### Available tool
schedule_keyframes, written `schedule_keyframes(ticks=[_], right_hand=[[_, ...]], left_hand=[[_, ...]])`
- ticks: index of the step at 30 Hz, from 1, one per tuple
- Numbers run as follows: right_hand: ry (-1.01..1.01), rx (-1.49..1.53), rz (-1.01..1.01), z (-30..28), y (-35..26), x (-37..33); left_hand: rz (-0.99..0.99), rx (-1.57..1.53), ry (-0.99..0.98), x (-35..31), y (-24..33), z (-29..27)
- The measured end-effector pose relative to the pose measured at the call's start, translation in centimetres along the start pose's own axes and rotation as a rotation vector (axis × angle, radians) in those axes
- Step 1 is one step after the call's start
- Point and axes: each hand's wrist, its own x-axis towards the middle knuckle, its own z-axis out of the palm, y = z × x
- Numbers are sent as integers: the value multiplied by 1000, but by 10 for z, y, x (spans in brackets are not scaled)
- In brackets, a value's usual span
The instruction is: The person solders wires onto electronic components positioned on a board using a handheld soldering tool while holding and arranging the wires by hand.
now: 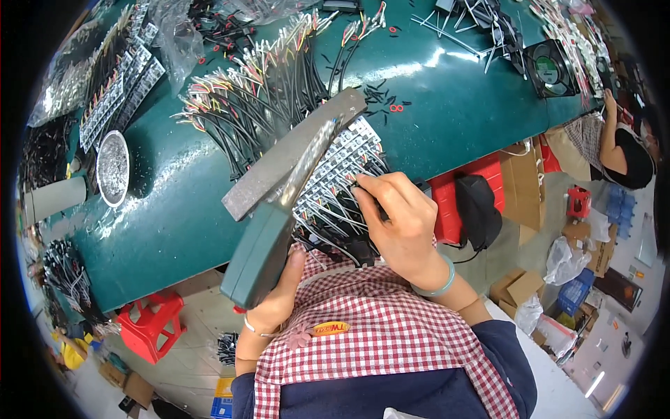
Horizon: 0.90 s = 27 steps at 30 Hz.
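Note:
My left hand (279,297) is wrapped round the handle of a green gun-shaped tool (257,244), which looks like a soldering gun. Its long silvery barrel points up and away across a panel of small white circuit boards (333,166). My right hand (399,216) pinches a thin wire at the panel's right side, thumb and forefinger together; the fingers partly cover the wire's end. White and black wires (335,220) fan out from the panel towards me. Behind the barrel, a long grey bar (296,153) lies slantwise beside the boards.
Black cables (272,91) with stripped coloured ends lie beyond the bar. A round bowl (113,169) stands at left, near stacked board panels (122,91). Black sleeve bits (377,94) and a fan (551,68) lie at right. A red stool (150,325) stands below the table (174,230).

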Motion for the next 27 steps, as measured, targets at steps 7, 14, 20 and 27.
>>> schedule_keyframes(ticks=[7, 14, 20, 27], right_hand=[[-17, -50, 11, 3, 1, 5], [-6, -107, -4, 8, 1, 7], [-5, -105, -3, 8, 0, 8], [-10, -99, 0, 6, -1, 9]], left_hand=[[199, 314, 18, -8, -19, -20], [310, 474, -106, -2, -7, -24], [260, 402, -136, 1, -5, -23], [309, 395, -177, 5, -8, -22]])
